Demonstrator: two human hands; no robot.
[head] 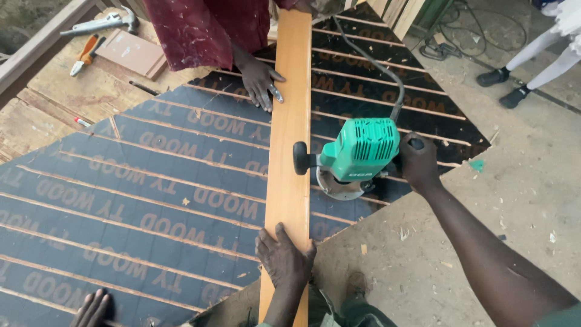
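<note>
Bench [133,200]: dark sheet, pale strips. On it long plank [289,151], stiff, smooth, probably slides easily; I judge flat press from top best. My left hand [283,257] lies spread on near end. Co-worker hand [261,82] presses far part. Green router [357,154] at plank right edge, looks heavy; my right hand [417,162] clenched around side knob.

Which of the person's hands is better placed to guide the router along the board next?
Probably the right hand: it already grips a handle of the green router beside the board. The left hand presses flat on the board's near end, holding it down.
</note>
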